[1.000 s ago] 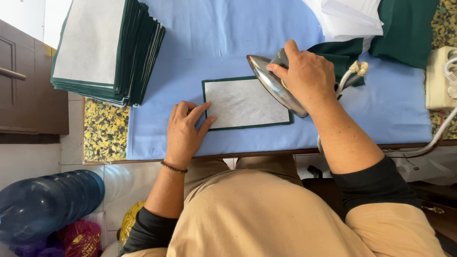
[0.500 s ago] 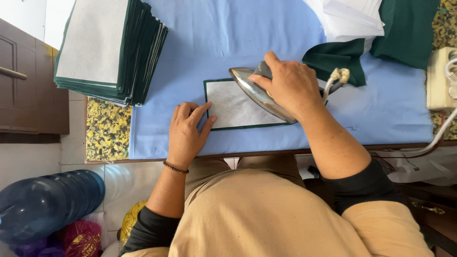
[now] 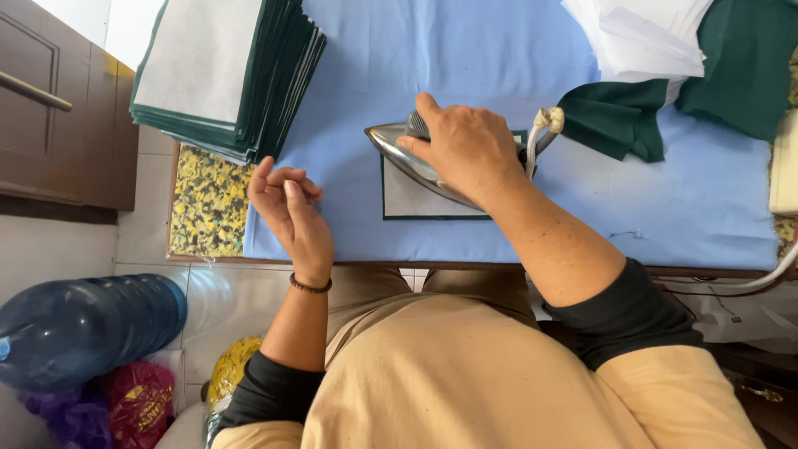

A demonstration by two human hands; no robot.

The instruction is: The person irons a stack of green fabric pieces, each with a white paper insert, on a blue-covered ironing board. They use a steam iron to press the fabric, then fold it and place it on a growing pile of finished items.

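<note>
The right hand (image 3: pixel 465 150) is wrapped knuckles-up around the handle of the iron (image 3: pixel 416 162), forearm angled in from the lower right. The iron sits on the white, green-edged cloth piece (image 3: pixel 416 199). Left of that piece, the left hand (image 3: pixel 287 204) is lifted, fingers loosely curled, apparently holding nothing.

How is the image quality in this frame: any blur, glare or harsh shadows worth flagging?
Head view: even, soft light with no harsh shadows; the right hand and iron are sharp, with a mild sheen on the iron's metal edge; the left hand is slightly soft; the white sheets at top right are nearly blown out.
</note>
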